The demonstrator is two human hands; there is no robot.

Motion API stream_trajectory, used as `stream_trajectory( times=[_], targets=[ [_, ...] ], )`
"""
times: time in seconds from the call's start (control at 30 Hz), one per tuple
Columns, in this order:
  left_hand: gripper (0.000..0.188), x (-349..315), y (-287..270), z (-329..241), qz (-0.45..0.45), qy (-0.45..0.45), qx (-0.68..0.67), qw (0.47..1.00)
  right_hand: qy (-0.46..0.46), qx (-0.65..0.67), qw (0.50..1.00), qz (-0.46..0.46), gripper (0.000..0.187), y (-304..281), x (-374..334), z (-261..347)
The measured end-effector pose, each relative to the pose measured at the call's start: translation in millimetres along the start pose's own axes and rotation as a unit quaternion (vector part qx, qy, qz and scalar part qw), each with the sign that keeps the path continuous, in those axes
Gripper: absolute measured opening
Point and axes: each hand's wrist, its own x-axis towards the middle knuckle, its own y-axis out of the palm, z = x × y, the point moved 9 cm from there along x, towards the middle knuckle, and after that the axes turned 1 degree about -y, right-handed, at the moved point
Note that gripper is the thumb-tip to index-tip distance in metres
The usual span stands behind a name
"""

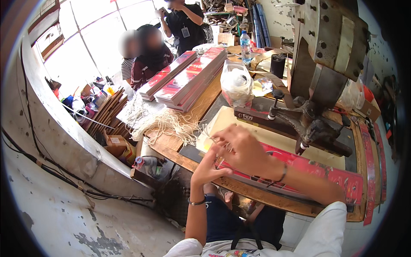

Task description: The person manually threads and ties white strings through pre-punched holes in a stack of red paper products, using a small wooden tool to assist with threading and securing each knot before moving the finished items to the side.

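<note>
My two hands meet over the near left end of a long red printed sheet (317, 169). My right hand (244, 145) is closed, its fingers curled around white cord (206, 132) and slightly blurred. Just below it, my left hand (209, 166) has its thumb stretched to the right and its fingers bent against the right hand. Thin pale strands run between the fingers of both hands; their ends are partly hidden. A loose heap of cream cord (171, 126) lies to the left on the wooden table (171, 152).
Stacks of long red printed boards (192, 79) lie behind the cord. A heavy metal press (314, 122) stands at right over a beige board (227, 118). A white plastic bag (236, 83) and a water bottle (245, 47) stand farther back. Several people are beyond the table.
</note>
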Motion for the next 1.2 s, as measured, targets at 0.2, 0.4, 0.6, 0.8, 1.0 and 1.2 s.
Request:
stream_trajectory(
  times=[0.2, 0.4, 0.6, 0.8, 1.0, 1.2],
  targets=[
    [0.065, 8, 0, -36, 0.004, 0.056, 0.015, 0.998, -0.087, -0.046, 0.995, -0.035, 0.015, -124, 52, 97],
    [0.062, 6, -5, -37, 0.000, 0.070, 0.026, 0.997, 0.066, -0.095, 0.910, 0.399, 0.043, -110, -43, 60],
    [0.063, 8, 1, -39, 0.007, 0.072, 0.014, 0.997, 0.330, -0.148, 0.864, 0.350, 0.101, -172, -197, -34],
    [0.070, 10, 0, -35, 0.006, 0.081, -0.002, 0.997, 0.304, -0.162, 0.905, 0.251, 0.095, -181, -212, -36],
    [0.074, 10, -1, -36, 0.008, 0.073, -0.017, 0.997, 0.276, -0.186, 0.918, 0.215, 0.086, -186, -206, -28],
    [0.081, 6, -3, -30, -0.020, 0.040, -0.040, 0.998, 0.224, -0.263, 0.918, 0.196, 0.084, -190, -194, -12]
  ],
)
